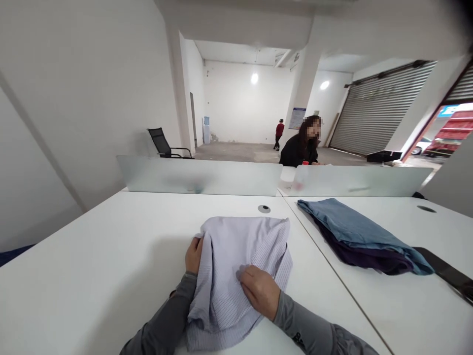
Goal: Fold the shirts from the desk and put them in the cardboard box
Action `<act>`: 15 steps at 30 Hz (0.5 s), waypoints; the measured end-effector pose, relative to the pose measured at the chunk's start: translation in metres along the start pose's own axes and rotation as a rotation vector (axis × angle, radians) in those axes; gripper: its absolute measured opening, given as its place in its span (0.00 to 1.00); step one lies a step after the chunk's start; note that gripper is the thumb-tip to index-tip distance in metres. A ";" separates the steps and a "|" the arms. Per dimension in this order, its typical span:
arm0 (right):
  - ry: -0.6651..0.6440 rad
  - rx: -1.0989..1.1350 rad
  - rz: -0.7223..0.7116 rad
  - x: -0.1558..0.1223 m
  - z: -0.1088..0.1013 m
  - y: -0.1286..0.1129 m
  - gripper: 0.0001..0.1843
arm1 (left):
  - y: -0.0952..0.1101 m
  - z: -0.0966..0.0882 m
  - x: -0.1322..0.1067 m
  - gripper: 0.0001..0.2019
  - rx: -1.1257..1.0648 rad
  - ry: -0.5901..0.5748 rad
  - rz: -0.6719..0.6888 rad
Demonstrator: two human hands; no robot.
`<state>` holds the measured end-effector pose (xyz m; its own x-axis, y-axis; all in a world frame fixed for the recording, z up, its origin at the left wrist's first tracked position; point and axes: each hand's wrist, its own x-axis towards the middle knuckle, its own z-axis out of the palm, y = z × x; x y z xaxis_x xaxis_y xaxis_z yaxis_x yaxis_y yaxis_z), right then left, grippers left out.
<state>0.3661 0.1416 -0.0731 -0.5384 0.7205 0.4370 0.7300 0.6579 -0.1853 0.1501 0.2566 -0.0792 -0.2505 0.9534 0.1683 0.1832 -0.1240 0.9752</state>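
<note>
A pale lilac ribbed sweater [231,256] lies partly folded on the white desk in front of me, its ribbed hem toward me. My left hand [193,255] is closed on the sweater's left edge, with the fingertips hidden behind the cloth. On the middle of the fabric, slightly right of centre, my right hand [260,290] has its fingers curled and pinched on the ribbed knit. Creases run down the left side of the garment.
Folded blue jeans [354,227] lie on a dark purple garment [354,251] to the right, beside a dark flat object [445,273]. A frosted divider [207,176] runs along the desk's back. Behind it sits a person [299,145]; another person [279,133] stands farther off.
</note>
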 end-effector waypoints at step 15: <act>-0.112 0.272 -0.025 -0.011 -0.048 0.031 0.28 | 0.009 -0.030 0.025 0.13 0.002 0.229 -0.167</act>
<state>0.4151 0.1433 -0.0412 -0.6092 0.7129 0.3473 0.5840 0.6996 -0.4116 0.1174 0.2707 -0.0616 -0.4857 0.8735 0.0338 0.1234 0.0302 0.9919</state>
